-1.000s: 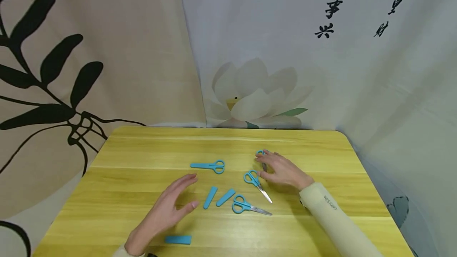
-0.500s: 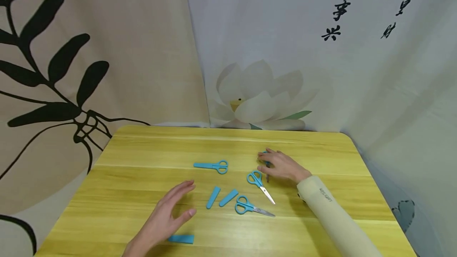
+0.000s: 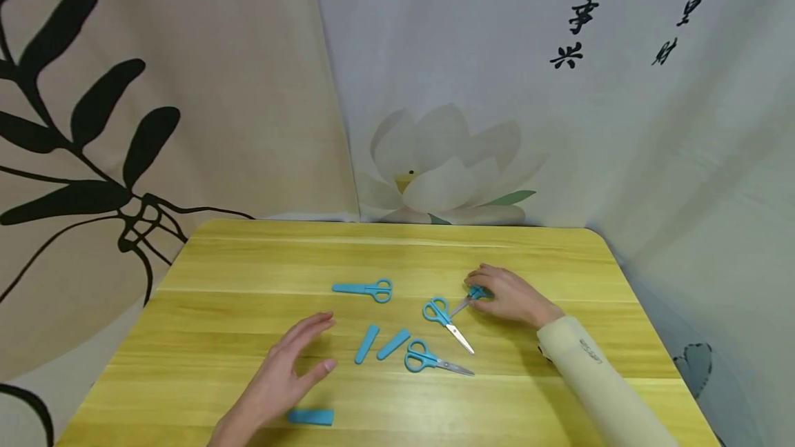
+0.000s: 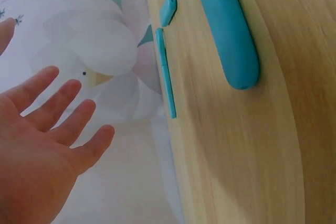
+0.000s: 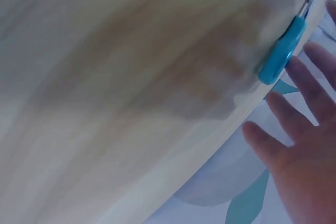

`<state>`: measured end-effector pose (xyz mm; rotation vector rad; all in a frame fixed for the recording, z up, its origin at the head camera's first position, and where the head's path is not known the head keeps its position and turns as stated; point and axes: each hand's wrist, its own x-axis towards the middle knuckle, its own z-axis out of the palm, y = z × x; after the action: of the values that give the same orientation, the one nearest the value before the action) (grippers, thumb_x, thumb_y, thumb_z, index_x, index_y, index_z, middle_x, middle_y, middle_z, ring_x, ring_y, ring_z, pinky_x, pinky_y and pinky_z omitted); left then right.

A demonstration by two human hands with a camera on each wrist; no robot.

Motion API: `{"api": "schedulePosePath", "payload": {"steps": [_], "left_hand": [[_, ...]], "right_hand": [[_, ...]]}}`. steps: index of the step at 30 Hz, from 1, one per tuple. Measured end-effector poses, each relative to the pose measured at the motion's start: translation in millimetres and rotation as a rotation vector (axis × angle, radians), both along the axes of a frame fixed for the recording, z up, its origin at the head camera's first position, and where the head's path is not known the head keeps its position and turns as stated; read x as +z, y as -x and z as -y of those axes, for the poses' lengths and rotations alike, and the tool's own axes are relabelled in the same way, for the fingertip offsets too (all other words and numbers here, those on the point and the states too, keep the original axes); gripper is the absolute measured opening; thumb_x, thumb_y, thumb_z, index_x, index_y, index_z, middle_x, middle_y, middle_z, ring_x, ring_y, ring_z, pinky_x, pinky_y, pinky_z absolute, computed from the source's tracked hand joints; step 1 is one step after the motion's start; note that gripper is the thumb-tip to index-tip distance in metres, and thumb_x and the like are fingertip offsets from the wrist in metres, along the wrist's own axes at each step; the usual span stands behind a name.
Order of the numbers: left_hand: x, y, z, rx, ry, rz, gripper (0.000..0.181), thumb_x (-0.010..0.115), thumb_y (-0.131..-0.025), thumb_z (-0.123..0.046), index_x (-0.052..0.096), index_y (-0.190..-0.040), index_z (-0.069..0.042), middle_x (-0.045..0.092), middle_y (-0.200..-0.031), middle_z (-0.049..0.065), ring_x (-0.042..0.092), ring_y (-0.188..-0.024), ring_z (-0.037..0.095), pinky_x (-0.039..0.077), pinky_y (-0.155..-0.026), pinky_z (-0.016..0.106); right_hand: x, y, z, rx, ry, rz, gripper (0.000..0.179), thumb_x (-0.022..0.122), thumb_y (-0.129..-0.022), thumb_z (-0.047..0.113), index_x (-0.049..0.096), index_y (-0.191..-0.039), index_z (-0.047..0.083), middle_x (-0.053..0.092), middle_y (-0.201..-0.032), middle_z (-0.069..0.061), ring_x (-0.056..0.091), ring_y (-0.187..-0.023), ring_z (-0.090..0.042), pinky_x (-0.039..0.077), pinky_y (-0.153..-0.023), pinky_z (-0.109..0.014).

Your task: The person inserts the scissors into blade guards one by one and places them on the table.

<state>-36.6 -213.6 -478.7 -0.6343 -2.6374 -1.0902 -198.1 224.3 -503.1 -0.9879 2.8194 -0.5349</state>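
My right hand (image 3: 512,295) reaches over blue-handled scissors (image 3: 477,292), their handle between its fingers and thumb and the blade toward the lower left. In the right wrist view the fingers look relaxed, one fingertip right at the blue scissors handle (image 5: 282,53). Beside it lie bare-bladed scissors (image 3: 439,310), and nearer me a second uncovered pair (image 3: 422,356). My left hand (image 3: 276,372) hovers with spread fingers, holding nothing. Near it are two blue blade covers, one (image 3: 366,345) beside the other (image 3: 393,344). A third cover (image 3: 310,417) lies close to its wrist.
Scissors with a blue cover over the blades (image 3: 363,289) lie farther back, left of the middle. The wooden table (image 3: 248,254) ends at a printed curtain (image 3: 248,88) behind it.
The scissors at my right hand have turned, their blade swinging from pointing toward me to the lower left. My right hand has shifted slightly right; the left stays nearly still.
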Motion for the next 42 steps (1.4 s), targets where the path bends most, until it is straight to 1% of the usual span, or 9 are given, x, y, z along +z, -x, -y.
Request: {"api": "schedulePosePath", "payload": {"steps": [3, 6, 14, 18, 21, 27, 32, 36, 42], "left_hand": [[-1.2, 2.5, 1.0, -0.001, 0.002, 0.001, 0.057, 0.077, -0.093, -0.019, 0.057, -0.145, -0.009, 0.053, -0.150, 0.014, 0.053, -0.132, 0.041, 0.048, -0.097, 0.068], [-1.9, 4.5, 1.8, 0.004, -0.001, 0.019, 0.057, 0.077, -0.094, -0.018, 0.056, -0.146, -0.010, 0.053, -0.150, 0.013, 0.053, -0.132, 0.041, 0.048, -0.098, 0.067], [-3.7, 8.6, 1.6, 0.006, -0.013, 0.054, 0.055, 0.076, -0.095, -0.017, 0.056, -0.146, -0.012, 0.053, -0.151, 0.010, 0.053, -0.133, 0.040, 0.046, -0.099, 0.068], [-5.3, 9.4, 1.9, -0.002, -0.008, 0.057, 0.055, 0.076, -0.095, -0.017, 0.056, -0.146, -0.012, 0.054, -0.150, 0.009, 0.054, -0.132, 0.040, 0.047, -0.099, 0.067], [-5.8, 9.7, 2.8, 0.002, -0.006, 0.060, 0.055, 0.076, -0.095, -0.016, 0.057, -0.146, -0.011, 0.055, -0.149, 0.009, 0.055, -0.131, 0.039, 0.047, -0.099, 0.066], [-5.9, 10.6, 5.4, -0.002, 0.006, 0.068, 0.053, 0.074, -0.096, -0.017, 0.057, -0.145, -0.009, 0.056, -0.148, 0.011, 0.056, -0.130, 0.040, 0.048, -0.099, 0.066], [-7.8, 11.7, 7.8, -0.035, 0.028, 0.083, 0.052, 0.073, -0.097, -0.024, 0.058, -0.144, -0.008, 0.057, -0.147, 0.012, 0.056, -0.129, 0.041, 0.049, -0.097, 0.066], [-9.5, 10.2, 10.1, -0.072, 0.069, 0.122, 0.055, 0.076, -0.095, -0.027, 0.058, -0.144, -0.010, 0.058, -0.146, 0.010, 0.058, -0.128, 0.040, 0.050, -0.096, 0.065], [-10.6, 4.0, 13.4, -0.097, 0.109, 0.223, 0.060, 0.079, -0.092, -0.035, 0.059, -0.144, -0.011, 0.059, -0.144, 0.007, 0.057, -0.130, 0.039, 0.047, -0.100, 0.065]], "right_hand": [[-1.1, -4.1, -7, -0.001, -0.003, -0.007, 0.045, 0.078, -0.094, 0.032, 0.070, -0.132, 0.009, 0.063, -0.136, -0.009, 0.055, -0.132, -0.036, 0.045, -0.109, -0.054], [-2.6, -7.5, -13, -0.003, 0.004, 0.004, 0.045, 0.081, -0.092, 0.032, 0.071, -0.131, 0.011, 0.062, -0.134, -0.007, 0.058, -0.125, -0.031, 0.049, -0.105, -0.050], [-7.1, -6.4, -17, 0.083, 0.063, 0.007, 0.041, 0.079, -0.094, 0.028, 0.071, -0.130, 0.009, 0.062, -0.139, -0.008, 0.055, -0.130, -0.034, 0.045, -0.108, -0.054], [-11.3, -3.1, -18, 0.091, 0.091, 0.029, 0.033, 0.079, -0.094, 0.022, 0.073, -0.124, 0.007, 0.064, -0.133, -0.009, 0.058, -0.125, -0.034, 0.048, -0.105, -0.054], [-14.0, -1.3, -19, 0.085, 0.106, 0.030, 0.024, 0.079, -0.094, 0.017, 0.076, -0.116, 0.009, 0.065, -0.127, -0.007, 0.060, -0.119, -0.032, 0.050, -0.101, -0.053], [-12.0, -3.3, -20, 0.088, 0.123, 0.025, 0.014, 0.078, -0.094, 0.014, 0.078, -0.109, 0.012, 0.066, -0.118, -0.001, 0.060, -0.111, -0.029, 0.052, -0.096, -0.051], [-6.1, -10.8, -24, 0.069, 0.118, 0.004, 0.016, 0.078, -0.094, 0.013, 0.078, -0.109, 0.011, 0.066, -0.118, -0.002, 0.060, -0.113, -0.028, 0.052, -0.098, -0.050], [-2.6, -19.7, -27, 0.033, 0.114, -0.033, 0.018, 0.077, -0.094, 0.013, 0.077, -0.112, 0.010, 0.066, -0.120, -0.004, 0.060, -0.114, -0.029, 0.051, -0.098, -0.050], [1.9, -35.8, -29, -0.044, 0.126, -0.095, 0.020, 0.079, -0.093, 0.012, 0.077, -0.113, 0.009, 0.065, -0.123, -0.006, 0.060, -0.117, -0.030, 0.052, -0.098, -0.049]]}}
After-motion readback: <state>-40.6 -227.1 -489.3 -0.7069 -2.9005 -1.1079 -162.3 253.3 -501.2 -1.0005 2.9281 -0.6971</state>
